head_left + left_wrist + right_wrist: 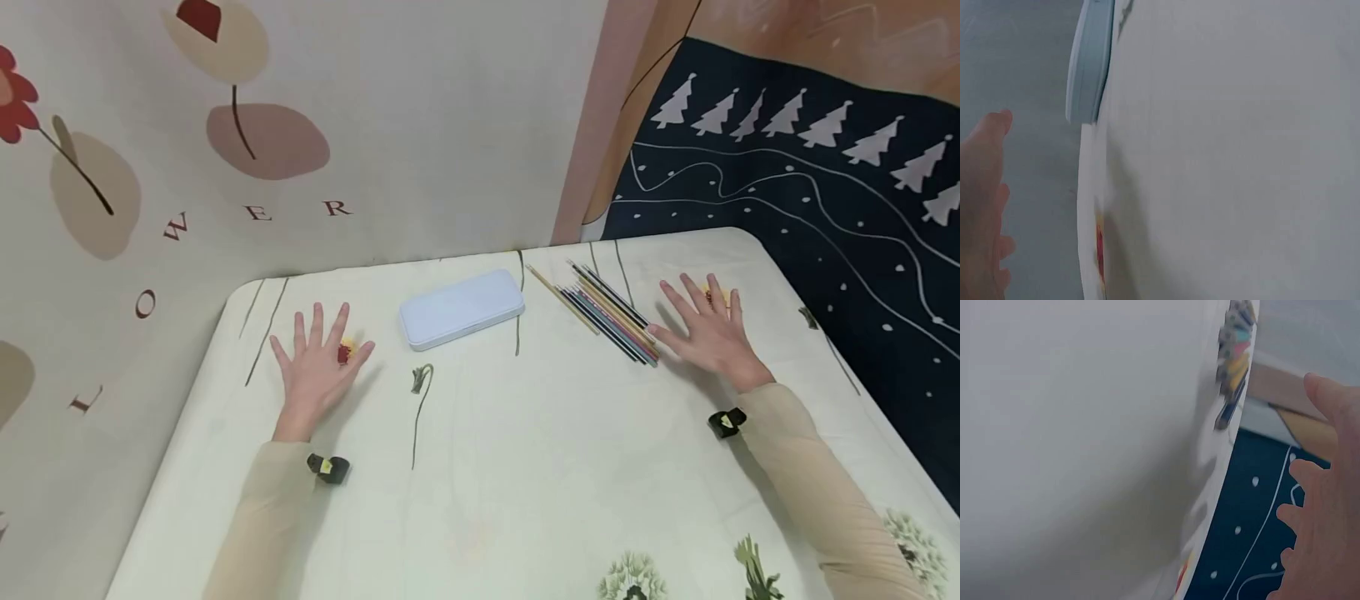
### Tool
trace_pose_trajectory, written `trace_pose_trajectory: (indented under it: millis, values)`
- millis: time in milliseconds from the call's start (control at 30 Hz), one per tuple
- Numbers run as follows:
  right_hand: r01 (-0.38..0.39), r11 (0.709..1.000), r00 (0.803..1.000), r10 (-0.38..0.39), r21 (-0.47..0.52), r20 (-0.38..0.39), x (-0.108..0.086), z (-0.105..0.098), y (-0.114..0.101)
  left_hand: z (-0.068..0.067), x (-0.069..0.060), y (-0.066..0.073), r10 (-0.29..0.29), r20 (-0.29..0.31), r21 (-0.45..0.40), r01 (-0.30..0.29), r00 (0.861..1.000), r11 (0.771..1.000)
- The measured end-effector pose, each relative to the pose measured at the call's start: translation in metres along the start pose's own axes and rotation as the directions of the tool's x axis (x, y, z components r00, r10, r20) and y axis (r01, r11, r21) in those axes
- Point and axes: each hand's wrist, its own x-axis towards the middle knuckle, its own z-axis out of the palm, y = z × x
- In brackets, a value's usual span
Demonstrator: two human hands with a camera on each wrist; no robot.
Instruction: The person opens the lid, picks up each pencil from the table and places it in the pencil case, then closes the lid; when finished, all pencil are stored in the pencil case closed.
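The left hand [311,375], left of centre in the frame, is spread wide and holds nothing. The right hand [708,333], right of centre, is spread just as wide, also holding nothing. Both wrist views show them raised off the cloth [487,467].

The pencils [611,312] lie to the upper left of the right hand, much nearer to it than to the left. Their long axis runs from upper left to lower right, so the lower ends come close to the right thumb; the right wrist view shows a gap there. The case [461,308] lies at upper centre, between the hands and nearer the left, to the upper right of that thumb. It lies flat, its long axis rising slightly towards the right.

The count: two hands, one case, one lone pencil [555,292] just left of the bundle, and roughly ten bundled, too overlapped to number exactly. Two black cameras sit at the cuffs. Beyond, five letters mark the wall at upper left; eight trees, one cut off, cross the dark panel [697,225] at upper right.
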Motion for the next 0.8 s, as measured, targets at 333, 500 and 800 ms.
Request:
trace_pose_trajectory:
  millis: [333,500,800]
  values:
    - [0.110,0.993,0.994,-0.110,0.049,0.004,0.022,0.006,-0.039,0.019,0.021,0.031,0.024,0.049,-0.094,-0.020,0.999,0.995]
    - [0.193,0.977,0.981,-0.191,0.092,-0.028,0.036,0.013,-0.057,0.028,0.030,0.044,0.044,0.092,-0.153,-0.029,0.995,0.988]
    - [0.339,0.927,0.941,-0.335,0.159,-0.048,0.055,0.026,-0.094,0.039,0.043,0.058,0.078,0.151,-0.255,-0.038,0.985,0.966]
